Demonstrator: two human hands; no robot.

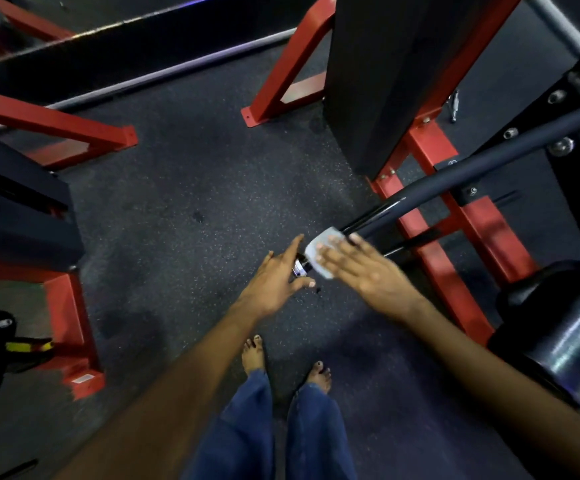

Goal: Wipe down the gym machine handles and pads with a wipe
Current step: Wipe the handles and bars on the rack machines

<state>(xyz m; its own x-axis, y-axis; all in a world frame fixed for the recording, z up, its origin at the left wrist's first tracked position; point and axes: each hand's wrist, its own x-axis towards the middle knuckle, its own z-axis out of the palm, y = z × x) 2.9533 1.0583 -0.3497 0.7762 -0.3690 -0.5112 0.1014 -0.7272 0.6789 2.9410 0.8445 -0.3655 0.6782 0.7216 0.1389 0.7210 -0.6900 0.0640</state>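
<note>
A black machine handle (368, 223) runs from the upper right down to a chrome end cap near the middle of the head view. A pale wipe (319, 249) lies draped over the handle's end. My right hand (364, 268) rests flat on the wipe with fingers stretched out, blurred by motion. My left hand (278, 282) hovers just left of the end cap, fingers spread and thumb under it, holding nothing. A round black pad (558, 327) sits at the right edge.
Red steel frame legs (451, 216) run under the handle; more red frame parts (77, 323) stand at the left. A tall black weight-stack cover (395, 74) rises at the upper middle. The speckled rubber floor (184, 202) spreads between the machines. My bare feet stand below.
</note>
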